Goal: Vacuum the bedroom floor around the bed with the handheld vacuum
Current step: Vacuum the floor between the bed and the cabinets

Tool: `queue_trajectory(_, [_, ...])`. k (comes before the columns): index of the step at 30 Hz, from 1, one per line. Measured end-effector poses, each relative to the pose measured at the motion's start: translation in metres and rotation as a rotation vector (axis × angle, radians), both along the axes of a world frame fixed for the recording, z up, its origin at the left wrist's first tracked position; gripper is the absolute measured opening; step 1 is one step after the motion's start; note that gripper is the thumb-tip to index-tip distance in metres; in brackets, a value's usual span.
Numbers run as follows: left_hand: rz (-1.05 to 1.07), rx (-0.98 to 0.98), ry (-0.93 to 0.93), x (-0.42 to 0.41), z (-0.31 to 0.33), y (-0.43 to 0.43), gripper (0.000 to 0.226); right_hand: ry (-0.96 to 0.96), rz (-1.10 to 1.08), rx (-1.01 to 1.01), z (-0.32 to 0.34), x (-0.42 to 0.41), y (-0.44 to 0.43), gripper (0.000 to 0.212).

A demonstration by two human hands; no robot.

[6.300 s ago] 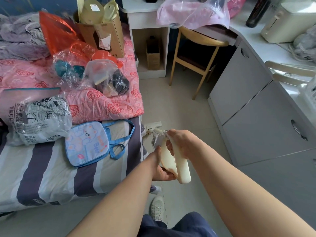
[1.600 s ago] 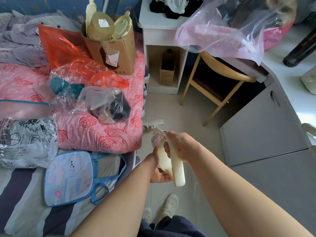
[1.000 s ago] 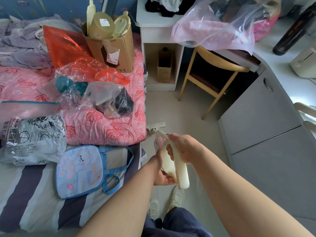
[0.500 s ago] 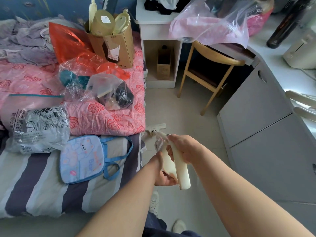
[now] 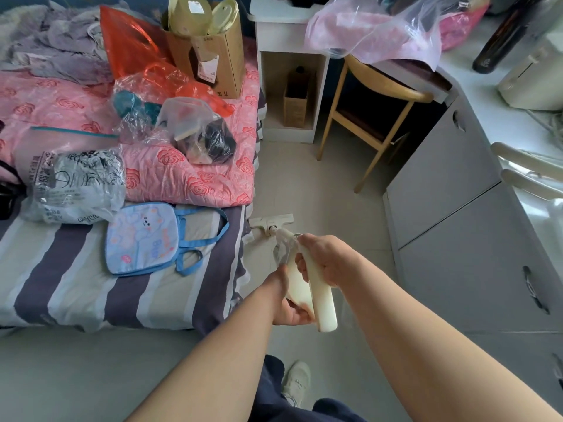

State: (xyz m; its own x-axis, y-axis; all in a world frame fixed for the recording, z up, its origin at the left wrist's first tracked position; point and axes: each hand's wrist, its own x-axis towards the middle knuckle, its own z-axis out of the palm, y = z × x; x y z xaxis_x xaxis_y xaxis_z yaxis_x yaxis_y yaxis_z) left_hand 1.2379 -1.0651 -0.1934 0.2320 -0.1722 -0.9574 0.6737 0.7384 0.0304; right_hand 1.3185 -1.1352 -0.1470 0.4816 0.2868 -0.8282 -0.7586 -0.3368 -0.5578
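Since half a second ago the floor head [image 5: 271, 222] has stayed on the floor [image 5: 320, 184] just beside the bed's edge, and both hands keep their hold; a pale shoe [image 5: 297, 382] now shows below the arms.

At the left, the bed [image 5: 76, 287] carries a pink quilt [image 5: 182, 175], a blue bag [image 5: 143, 239] on the striped sheet, and a cardboard box [image 5: 219, 56] farther back.

Near the bed's corner, the handheld vacuum [image 5: 320, 300] slants down toward its floor head. The left hand [image 5: 286, 303] cups the cream body from below, thumb up along its side, fingers curled under it. The right hand [image 5: 329, 257] is wrapped over the handle, fingers closed round it.

To the right stand a wooden chair [image 5: 374, 111] and grey cabinets [image 5: 451, 184].
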Motion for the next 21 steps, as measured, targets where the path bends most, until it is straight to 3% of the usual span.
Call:
queue_trajectory(10, [0.048, -0.015, -0.006, -0.018, -0.010, -0.019, 0.062, 0.003, -0.027, -0.032, -0.003, -0.014, -0.019, 0.025])
queue_trajectory(21, [0.049, 0.008, -0.015, 0.017, -0.012, 0.002, 0.059, 0.047, -0.025, -0.035, 0.000, 0.022, 0.005, 0.025])
